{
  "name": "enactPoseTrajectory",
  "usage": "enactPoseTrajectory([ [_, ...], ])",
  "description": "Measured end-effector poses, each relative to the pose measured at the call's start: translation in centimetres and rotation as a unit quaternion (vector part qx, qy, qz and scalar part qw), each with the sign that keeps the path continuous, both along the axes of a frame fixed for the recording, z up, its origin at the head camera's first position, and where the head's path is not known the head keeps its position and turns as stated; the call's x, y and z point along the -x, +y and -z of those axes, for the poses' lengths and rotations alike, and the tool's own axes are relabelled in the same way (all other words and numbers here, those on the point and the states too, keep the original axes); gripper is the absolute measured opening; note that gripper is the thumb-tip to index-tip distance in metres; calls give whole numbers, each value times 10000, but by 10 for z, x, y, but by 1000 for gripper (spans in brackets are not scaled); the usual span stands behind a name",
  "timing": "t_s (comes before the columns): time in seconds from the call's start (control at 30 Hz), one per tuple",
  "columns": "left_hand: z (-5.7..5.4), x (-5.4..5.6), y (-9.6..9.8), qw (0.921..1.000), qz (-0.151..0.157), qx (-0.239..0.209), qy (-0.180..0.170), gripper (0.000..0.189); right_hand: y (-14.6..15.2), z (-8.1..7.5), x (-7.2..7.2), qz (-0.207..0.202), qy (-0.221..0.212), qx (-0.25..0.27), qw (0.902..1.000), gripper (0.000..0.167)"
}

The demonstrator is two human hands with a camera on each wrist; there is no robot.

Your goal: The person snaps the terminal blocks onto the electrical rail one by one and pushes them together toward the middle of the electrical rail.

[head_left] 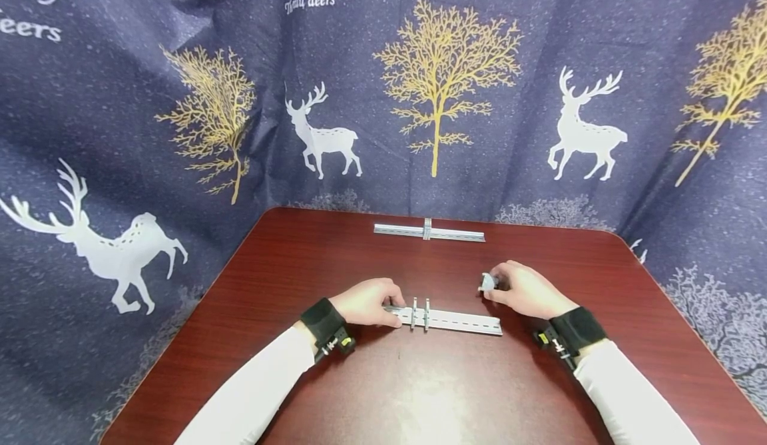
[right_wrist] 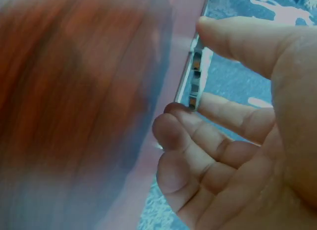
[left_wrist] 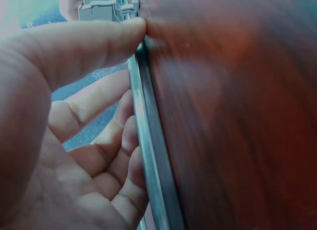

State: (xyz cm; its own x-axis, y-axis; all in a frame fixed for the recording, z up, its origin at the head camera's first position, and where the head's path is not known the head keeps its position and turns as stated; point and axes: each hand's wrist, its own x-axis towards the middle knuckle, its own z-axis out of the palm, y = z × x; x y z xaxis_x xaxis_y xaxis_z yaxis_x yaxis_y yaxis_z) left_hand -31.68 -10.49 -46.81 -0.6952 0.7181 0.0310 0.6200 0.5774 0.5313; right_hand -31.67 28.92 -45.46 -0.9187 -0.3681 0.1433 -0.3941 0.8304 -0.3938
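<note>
My left hand (head_left: 371, 303) grips the left end of a slotted metal DIN rail (head_left: 461, 320) lying near the table's middle. In the left wrist view, the thumb is on one side of the rail and the fingers curl at the other. Two thin upright clip-like pieces (head_left: 427, 314) sit across this rail, just right of my left fingertips. Beyond the rail's right end, my right hand (head_left: 530, 290) pinches a small light grey block (head_left: 488, 282) between thumb and fingers. In the right wrist view, the block (right_wrist: 196, 74) shows its narrow edge with orange spots; its exact kind is unclear.
A second metal rail (head_left: 398, 230) lies at the back of the reddish-brown table (head_left: 323, 252), with an upright piece (head_left: 427, 228) across its middle. A dark blue curtain (head_left: 371, 52) with deer and trees hangs behind and at the sides.
</note>
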Motion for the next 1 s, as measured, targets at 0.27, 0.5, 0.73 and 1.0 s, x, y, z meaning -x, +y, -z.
enactPoseTrajectory([
  [0.27, -4, -1, -1, 10000, 52, 2, -49, 28, -24, -6, -8, -255, 55, 155, 9995, 45],
  [0.5, -5, 3, -4, 9997, 44, -122, -195, 34, -46, -11, -14, -495, 174, 198, 9984, 47],
  [0.73, -4, 7, -4, 9989, -199, -409, 94, 26, -70, -17, -21, -862, 494, 329, 9945, 41],
  [1.0, -16, 3, 8, 9867, -781, -1358, -443, 28, -95, -18, -26, -1483, 1033, 502, 9823, 41],
])
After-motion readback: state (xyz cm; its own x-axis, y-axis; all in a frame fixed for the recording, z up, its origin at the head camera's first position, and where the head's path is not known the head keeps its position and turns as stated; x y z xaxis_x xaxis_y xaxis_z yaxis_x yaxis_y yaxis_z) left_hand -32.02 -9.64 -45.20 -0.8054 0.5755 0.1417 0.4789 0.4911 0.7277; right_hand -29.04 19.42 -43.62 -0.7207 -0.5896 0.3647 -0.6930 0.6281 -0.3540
